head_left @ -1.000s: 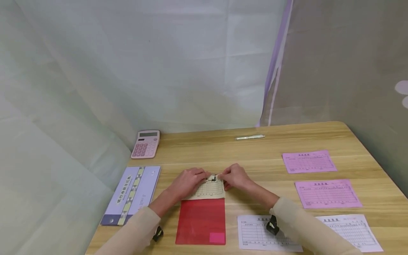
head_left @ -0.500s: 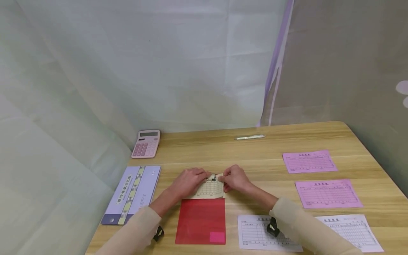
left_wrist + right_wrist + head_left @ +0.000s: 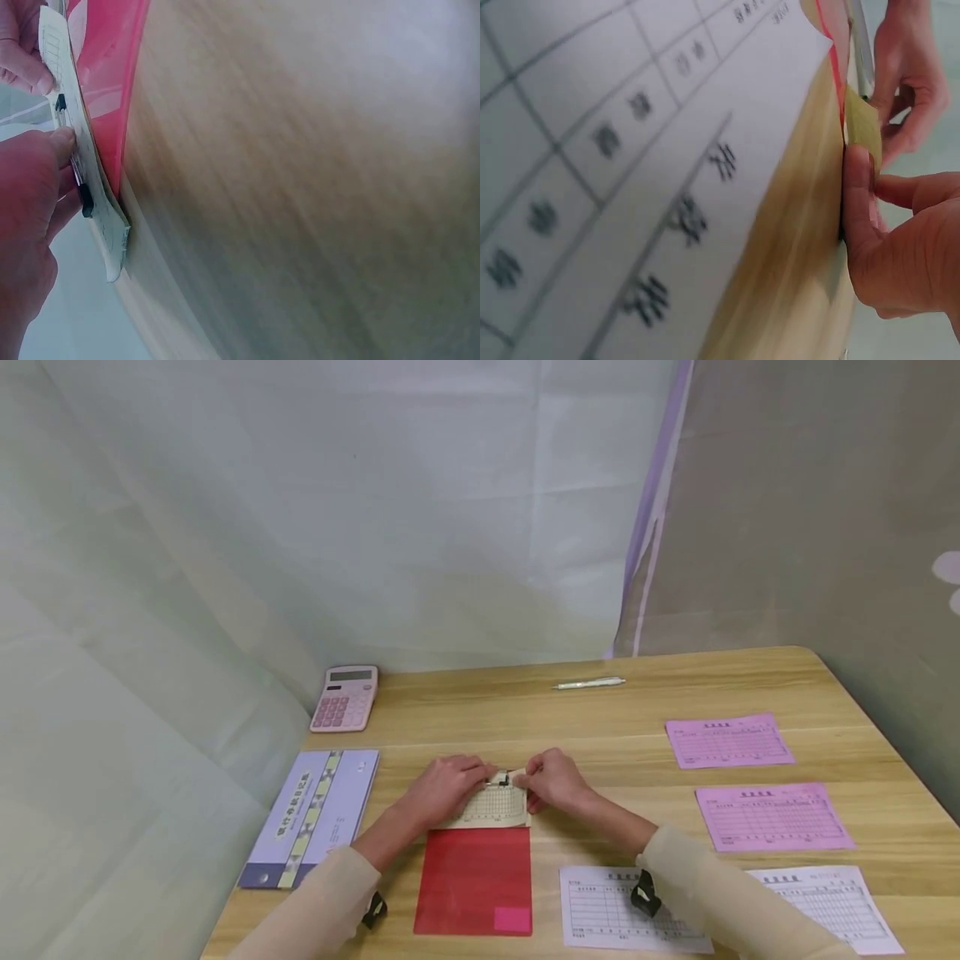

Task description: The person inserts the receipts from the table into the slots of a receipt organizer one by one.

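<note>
A cream printed form [image 3: 491, 806] lies over the upper part of a red see-through folder [image 3: 472, 881]. A metal bar clip with black ends [image 3: 85, 199] crosses the form near its top edge. My left hand [image 3: 447, 787] is at the upper left of the form, its thumb pressed on the clip and its fingers bent down beside it. At the form's upper right corner my right hand [image 3: 555, 781] pinches the paper between thumb and forefinger. In the right wrist view the thumb lies along the yellowish paper edge [image 3: 864, 127]. The form's left part is hidden under the left hand.
Left of the folder lies a lilac account book [image 3: 311, 818], with a pink calculator [image 3: 345, 697] behind it. A pen [image 3: 588, 682] is at the back. Pink forms [image 3: 772, 816] and white forms [image 3: 592, 914] lie on the right, one partly under the right sleeve.
My right hand has shifted very slightly with the form's corner, and the form's right edge is a little displaced. The left hand stays in place.
</note>
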{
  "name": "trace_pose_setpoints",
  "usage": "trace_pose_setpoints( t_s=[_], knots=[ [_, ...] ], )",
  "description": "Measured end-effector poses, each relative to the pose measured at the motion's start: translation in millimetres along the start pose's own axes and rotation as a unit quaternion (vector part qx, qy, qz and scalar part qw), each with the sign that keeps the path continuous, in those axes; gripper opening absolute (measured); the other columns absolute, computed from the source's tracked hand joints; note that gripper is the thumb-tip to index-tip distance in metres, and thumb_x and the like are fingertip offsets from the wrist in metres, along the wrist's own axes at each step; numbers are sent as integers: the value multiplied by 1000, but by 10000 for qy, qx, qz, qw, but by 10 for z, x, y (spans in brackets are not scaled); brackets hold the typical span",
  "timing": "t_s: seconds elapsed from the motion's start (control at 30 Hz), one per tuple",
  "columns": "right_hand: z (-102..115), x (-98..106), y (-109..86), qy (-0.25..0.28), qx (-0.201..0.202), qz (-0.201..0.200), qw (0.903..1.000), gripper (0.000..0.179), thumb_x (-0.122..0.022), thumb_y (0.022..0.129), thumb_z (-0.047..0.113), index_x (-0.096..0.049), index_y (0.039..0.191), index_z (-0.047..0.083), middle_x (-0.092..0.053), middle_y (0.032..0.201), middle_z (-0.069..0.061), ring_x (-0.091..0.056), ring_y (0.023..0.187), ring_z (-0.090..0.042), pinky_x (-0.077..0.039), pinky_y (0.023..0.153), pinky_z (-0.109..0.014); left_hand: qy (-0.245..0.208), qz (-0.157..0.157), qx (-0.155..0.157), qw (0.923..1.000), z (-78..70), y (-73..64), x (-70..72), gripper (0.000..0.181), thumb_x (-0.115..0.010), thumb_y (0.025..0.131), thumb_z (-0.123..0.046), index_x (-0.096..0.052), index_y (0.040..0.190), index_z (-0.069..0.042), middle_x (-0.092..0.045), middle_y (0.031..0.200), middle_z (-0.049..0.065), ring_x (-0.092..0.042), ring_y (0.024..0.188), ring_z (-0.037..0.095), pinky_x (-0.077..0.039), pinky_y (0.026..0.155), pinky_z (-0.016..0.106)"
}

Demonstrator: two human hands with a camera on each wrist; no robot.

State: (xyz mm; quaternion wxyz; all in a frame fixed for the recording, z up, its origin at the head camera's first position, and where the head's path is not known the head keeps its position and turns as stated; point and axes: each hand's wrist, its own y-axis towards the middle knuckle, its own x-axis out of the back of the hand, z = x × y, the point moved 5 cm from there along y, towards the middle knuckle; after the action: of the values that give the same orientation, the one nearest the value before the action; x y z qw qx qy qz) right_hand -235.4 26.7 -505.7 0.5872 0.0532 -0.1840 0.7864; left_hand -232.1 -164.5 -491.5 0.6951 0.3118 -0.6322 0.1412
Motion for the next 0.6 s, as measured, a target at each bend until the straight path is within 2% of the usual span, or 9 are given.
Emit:
trace_pose_setpoints(
  t_s=[0.07,0.17,0.23,0.3,0.47,0.6],
  knots=[
    [36,46,10,-175,157,-64,9997,11,-71,101,4,-64,96,-3,-70,74,-12,-67,49,-21,-59,49,-33,-31,1,32,10000,3,5,5,29,-74,101,-14,-76,130,-12,-76,116,4,-74,108,21,-61,91,39],
    [100,129,32,-783,497,-300,9952,8,-67,103,7,-67,103,-2,-69,76,-10,-66,47,-23,-54,46,-29,-68,37,89,9999,8,7,6,30,-75,101,-14,-76,130,-12,-76,116,3,-74,108,20,-61,91,39],
    [125,169,44,-1215,625,-410,9898,11,-65,104,7,-71,103,-1,-68,72,-9,-64,46,-23,-49,44,-27,-62,93,115,9999,13,7,-1,30,-75,101,-14,-76,131,-13,-76,117,3,-73,109,19,-61,92,38],
    [133,174,52,-1415,654,-308,9873,18,-62,106,9,-73,97,-2,-66,69,-9,-63,47,-23,-49,44,-27,-51,126,120,9998,16,8,-5,30,-74,102,-14,-76,132,-13,-76,117,2,-73,109,19,-61,92,37],
    [105,123,75,-1162,517,176,9917,34,-59,110,17,-70,84,-2,-66,66,-10,-65,49,-22,-56,47,-32,-95,78,128,9998,22,4,-1,29,-73,103,-14,-76,131,-14,-75,115,2,-73,107,19,-61,91,37],
    [55,92,76,-961,340,377,9941,33,-65,108,22,-71,84,0,-66,64,-10,-64,48,-20,-56,47,-32,-184,71,143,9997,15,-10,-4,29,-72,103,-15,-76,131,-14,-75,115,1,-73,107,19,-61,92,38]
  ],
)
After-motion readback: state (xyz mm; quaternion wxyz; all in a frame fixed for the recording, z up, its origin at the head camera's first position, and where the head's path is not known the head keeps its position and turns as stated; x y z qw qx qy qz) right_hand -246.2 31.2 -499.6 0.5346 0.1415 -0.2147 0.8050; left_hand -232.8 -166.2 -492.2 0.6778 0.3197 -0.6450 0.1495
